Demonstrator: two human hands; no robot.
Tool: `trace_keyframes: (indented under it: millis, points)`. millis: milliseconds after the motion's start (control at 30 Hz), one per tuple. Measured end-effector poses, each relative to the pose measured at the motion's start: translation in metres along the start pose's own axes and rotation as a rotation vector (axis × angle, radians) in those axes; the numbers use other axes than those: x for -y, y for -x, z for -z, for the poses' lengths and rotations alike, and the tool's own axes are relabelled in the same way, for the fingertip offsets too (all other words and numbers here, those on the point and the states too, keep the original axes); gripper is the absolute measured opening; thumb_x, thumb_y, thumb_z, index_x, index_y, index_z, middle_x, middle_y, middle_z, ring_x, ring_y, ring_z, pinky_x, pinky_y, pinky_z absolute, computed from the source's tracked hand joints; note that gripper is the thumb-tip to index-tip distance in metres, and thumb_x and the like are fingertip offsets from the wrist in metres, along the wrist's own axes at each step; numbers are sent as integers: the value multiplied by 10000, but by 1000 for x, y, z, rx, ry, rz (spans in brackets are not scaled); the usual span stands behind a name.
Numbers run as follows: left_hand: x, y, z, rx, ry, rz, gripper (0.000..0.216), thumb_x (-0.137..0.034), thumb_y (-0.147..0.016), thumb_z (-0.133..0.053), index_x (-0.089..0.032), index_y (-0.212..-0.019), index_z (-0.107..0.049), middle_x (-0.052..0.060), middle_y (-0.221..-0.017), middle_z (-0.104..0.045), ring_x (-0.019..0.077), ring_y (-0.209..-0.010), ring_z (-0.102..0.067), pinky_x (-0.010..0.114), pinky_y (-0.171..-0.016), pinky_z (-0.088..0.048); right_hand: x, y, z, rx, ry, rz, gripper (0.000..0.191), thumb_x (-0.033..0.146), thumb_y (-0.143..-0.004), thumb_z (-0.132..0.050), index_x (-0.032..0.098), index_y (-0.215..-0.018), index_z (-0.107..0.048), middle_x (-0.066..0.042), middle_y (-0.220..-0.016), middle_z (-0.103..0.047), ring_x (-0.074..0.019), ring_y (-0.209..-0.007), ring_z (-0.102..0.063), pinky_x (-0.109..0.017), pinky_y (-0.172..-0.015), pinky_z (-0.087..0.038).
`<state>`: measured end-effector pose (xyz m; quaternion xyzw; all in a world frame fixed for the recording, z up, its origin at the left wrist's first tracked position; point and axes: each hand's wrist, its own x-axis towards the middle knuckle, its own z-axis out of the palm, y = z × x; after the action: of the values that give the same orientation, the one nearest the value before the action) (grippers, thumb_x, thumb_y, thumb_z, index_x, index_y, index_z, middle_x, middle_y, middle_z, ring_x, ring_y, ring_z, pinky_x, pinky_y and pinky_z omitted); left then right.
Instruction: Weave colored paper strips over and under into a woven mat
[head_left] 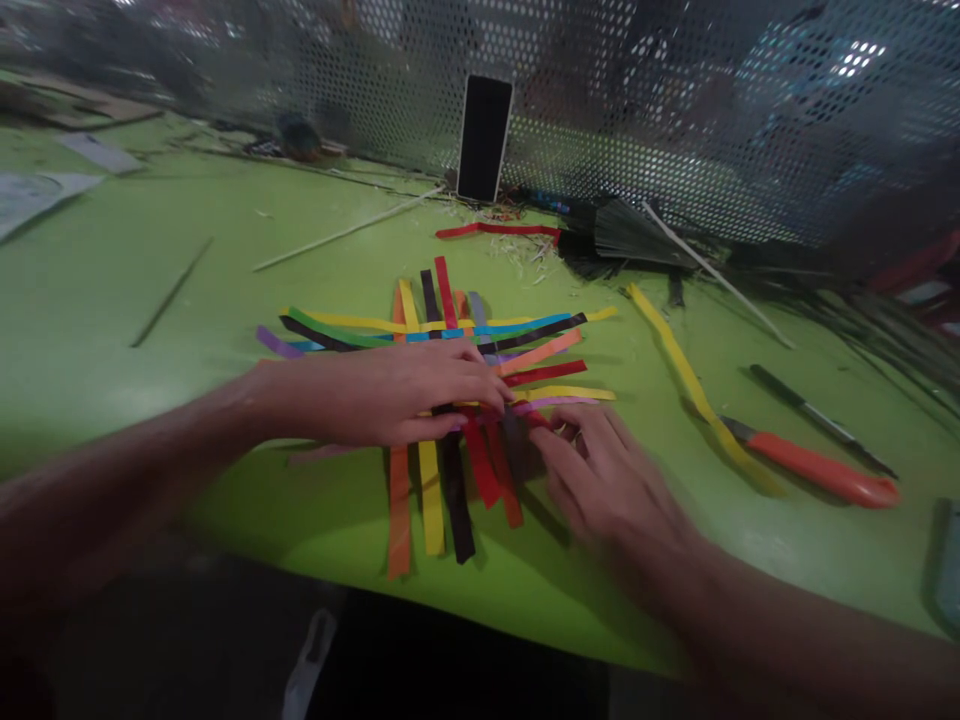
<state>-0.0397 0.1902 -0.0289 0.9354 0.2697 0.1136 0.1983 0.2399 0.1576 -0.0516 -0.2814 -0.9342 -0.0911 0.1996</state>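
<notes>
Colourful flat strips are woven crosswise into a mat on the green table (337, 225). Across its middle lies my left hand (405, 390), fingers stretched out and pressing the weave, hiding much of it. At the mat's right side my right hand (600, 465) pinches the end of a red strip (535, 414). Toward me hang the free ends of an orange strip (399, 510), a yellow strip (430, 495), a black strip (456, 500) and another red strip (480, 460). Yellow, blue, black, orange and red ends stick out on the right.
A phone (484, 140) leans upright against the perforated metal panel (360, 100). To the right lie a loose yellow strip (679, 365), an orange-handled knife (825, 468) and a pen (821, 418). Dark bundled strips (637, 235) and thin sticks lie farther back.
</notes>
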Motion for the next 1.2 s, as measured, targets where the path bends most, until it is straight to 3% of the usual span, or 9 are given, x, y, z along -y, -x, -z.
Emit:
trace_keyframes:
  millis: [267,433,533,700,933,1200]
  points:
    - [2,1,-2,-50,11,-48,324,-221,-1033,-569,-292,-1339,-649,51,-1469,-634,231,-1396,-554,386,-1211,-405,0,-6,2,55,-35,16,251,99,-991,-472,62,-1113,-688,-194,-1034,-685,-292,-994,-654,-450,-853,-616]
    - [3,1,-2,-42,-11,-52,312,-244,-1042,-555,-280,-1339,-645,64,-1507,-593,234,-1412,-536,375,-1207,-412,2,-5,7,108,-41,-21,268,119,-965,-508,98,-1165,-686,-194,-1120,-690,-335,-1049,-675,-502,-846,-631]
    - [0,0,0,-41,-8,-39,301,-253,-1048,-544,-254,-1327,-655,86,-1471,-609,240,-1393,-546,366,-1183,-438,2,-2,13,97,-43,-23,285,131,-963,-523,116,-1203,-677,-183,-1140,-701,-321,-1021,-693,-489,-816,-641]
    - [-2,0,2,-44,22,-20,319,-251,-1052,-547,-248,-1353,-653,90,-1436,-635,237,-1365,-572,359,-1170,-447,-2,3,15,89,-43,-4,277,102,-954,-505,103,-1159,-691,-143,-1000,-723,-276,-902,-701,-435,-743,-644]
    - [-1,1,0,-51,25,-7,325,-255,-1042,-555,-284,-1347,-665,80,-1455,-627,253,-1368,-575,401,-1173,-460,-5,4,6,54,-2,22,305,95,-954,-482,105,-1184,-681,-150,-1120,-740,-285,-1023,-701,-445,-882,-632]
    - [-7,-4,-1,-246,22,-14,275,-221,-1034,-545,-268,-1244,-716,93,-1308,-718,248,-1251,-660,410,-1087,-533,-3,2,4,61,-39,21,280,123,-960,-499,116,-1169,-685,-173,-1146,-717,-297,-1067,-676,-472,-931,-615]
